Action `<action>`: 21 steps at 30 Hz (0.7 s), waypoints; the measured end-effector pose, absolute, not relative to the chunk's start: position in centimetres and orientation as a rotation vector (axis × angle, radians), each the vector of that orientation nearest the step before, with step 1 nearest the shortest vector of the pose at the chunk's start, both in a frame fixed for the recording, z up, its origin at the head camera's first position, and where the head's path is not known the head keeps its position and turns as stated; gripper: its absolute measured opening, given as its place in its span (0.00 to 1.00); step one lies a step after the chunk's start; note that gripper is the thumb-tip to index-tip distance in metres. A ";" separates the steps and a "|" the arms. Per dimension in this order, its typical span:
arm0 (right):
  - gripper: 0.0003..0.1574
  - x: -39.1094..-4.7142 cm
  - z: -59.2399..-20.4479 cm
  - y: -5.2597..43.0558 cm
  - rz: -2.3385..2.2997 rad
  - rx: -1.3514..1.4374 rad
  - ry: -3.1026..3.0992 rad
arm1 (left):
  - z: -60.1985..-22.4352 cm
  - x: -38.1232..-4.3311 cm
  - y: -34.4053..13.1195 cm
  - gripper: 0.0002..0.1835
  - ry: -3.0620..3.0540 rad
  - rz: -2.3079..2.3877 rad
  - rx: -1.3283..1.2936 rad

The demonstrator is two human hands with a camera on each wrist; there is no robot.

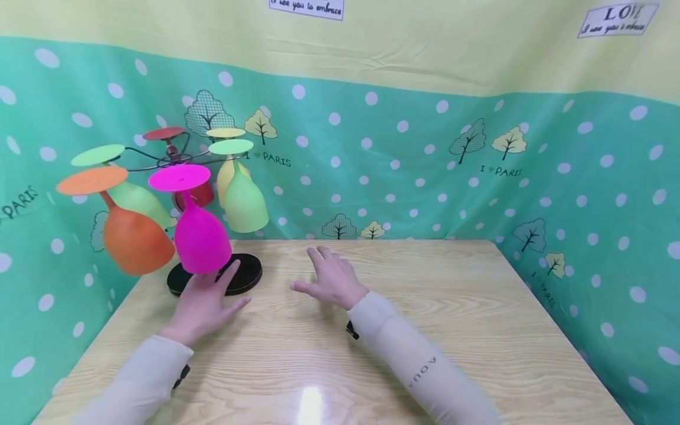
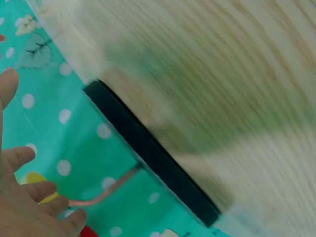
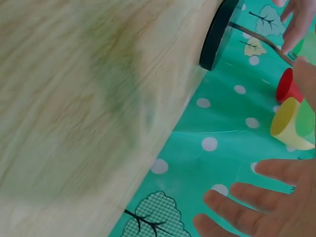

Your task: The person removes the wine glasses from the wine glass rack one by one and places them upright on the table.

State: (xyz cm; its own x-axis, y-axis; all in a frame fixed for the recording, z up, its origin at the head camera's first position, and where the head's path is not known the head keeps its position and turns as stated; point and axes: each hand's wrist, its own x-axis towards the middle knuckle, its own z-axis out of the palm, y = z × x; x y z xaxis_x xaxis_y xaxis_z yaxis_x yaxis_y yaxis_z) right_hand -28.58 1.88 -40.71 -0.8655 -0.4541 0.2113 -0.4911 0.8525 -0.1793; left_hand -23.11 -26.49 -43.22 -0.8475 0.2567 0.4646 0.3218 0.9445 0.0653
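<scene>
A wire rack on a round black base (image 1: pixel 247 274) stands at the table's left. Several plastic goblets hang upside down from it by their feet: a magenta goblet (image 1: pixel 202 242) and an orange goblet (image 1: pixel 135 239) in front, a light green goblet (image 1: pixel 245 203) at right, and another green, a yellow and a red goblet (image 3: pixel 286 86) behind. My left hand (image 1: pixel 202 310), fingers spread, is just below the magenta goblet, in front of the base; contact cannot be told. Right of the rack, my right hand (image 1: pixel 332 280) hovers with fingers extended, holding nothing.
The light wood table (image 1: pixel 451 319) reaches back to a teal polka-dot cloth (image 1: pixel 404 159) that hangs behind and along both sides. In the left wrist view, the rack's copper-coloured stem (image 2: pixel 108 192) rises from the base.
</scene>
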 end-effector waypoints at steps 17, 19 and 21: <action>0.55 -31.3 -41.7 -4.2 0.621 0.708 -2.989 | -44.0 -25.0 -31.5 0.34 -2.689 -0.407 -0.324; 0.54 -31.5 -41.9 -4.8 0.733 0.702 -2.997 | -44.0 -25.2 -31.9 0.32 -2.689 -0.406 -0.305; 0.52 -31.8 -42.2 -5.4 0.871 0.679 -3.002 | -43.9 -25.4 -32.2 0.33 -2.704 -0.432 -0.269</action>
State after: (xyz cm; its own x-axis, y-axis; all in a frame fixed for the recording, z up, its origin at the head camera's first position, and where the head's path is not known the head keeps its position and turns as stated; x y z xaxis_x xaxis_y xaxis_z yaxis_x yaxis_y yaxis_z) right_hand -31.83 -5.36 -42.18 -0.9083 -0.4138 0.0616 -0.3826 0.7617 -0.5229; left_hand -25.45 -32.22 -43.91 -0.9065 0.1252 0.4032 0.2447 0.9340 0.2601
